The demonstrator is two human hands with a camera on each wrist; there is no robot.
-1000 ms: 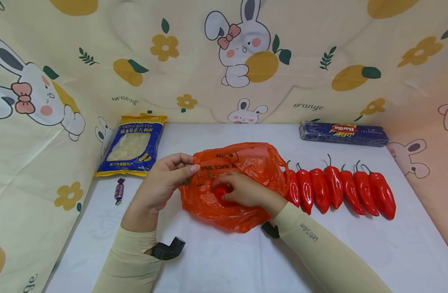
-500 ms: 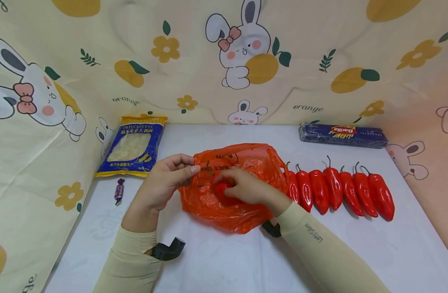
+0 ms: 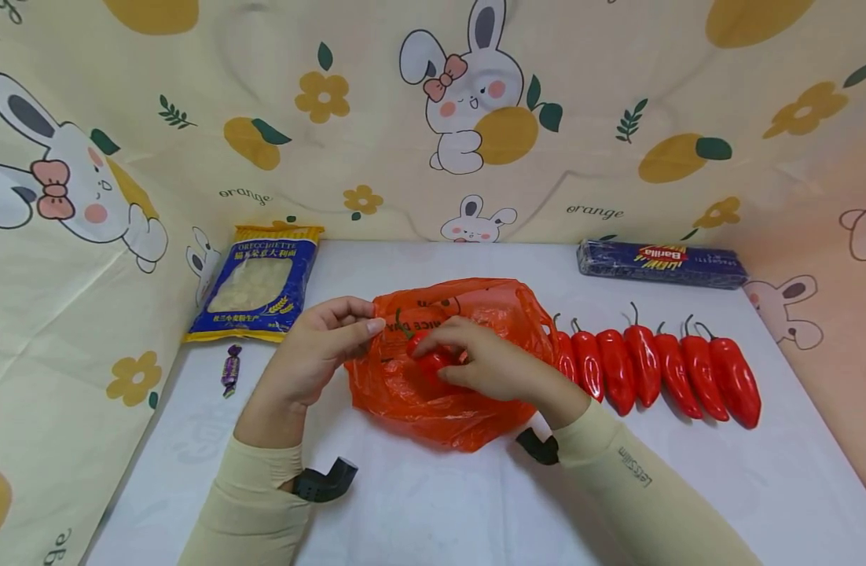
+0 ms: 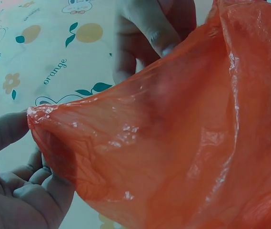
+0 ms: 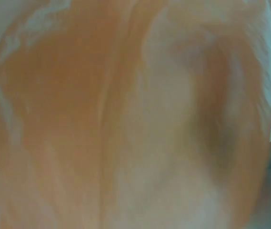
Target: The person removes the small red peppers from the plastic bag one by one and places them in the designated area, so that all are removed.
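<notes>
In the head view my left hand [image 3: 323, 346] pinches the left edge of an orange-red plastic bag [image 3: 405, 409]; the left wrist view shows thumb and fingers on a corner of the thin bag [image 4: 140, 129]. My right hand [image 3: 486, 354] reaches over the bag's opening, its fingers curled round a red chili pepper [image 3: 431, 363] with a green stem pointing up and left. Part of that pepper is hidden by the fingers. The right wrist view is filled by blurred bag plastic [image 5: 125, 119], so the grip cannot be seen there.
Several red chili peppers [image 3: 643, 365] lie in a row right of the bag, the leftmost partly behind it. A spaghetti pack [image 3: 662, 263] lies at the back right. An orecchiette bag [image 3: 252, 281] and a purple wrapped candy [image 3: 231, 371] are on the left.
The right hand has shifted slightly up and right, and the chili pepper in its fingers shows more clearly, its stem higher. The left hand keeps its hold on the bag edge.
</notes>
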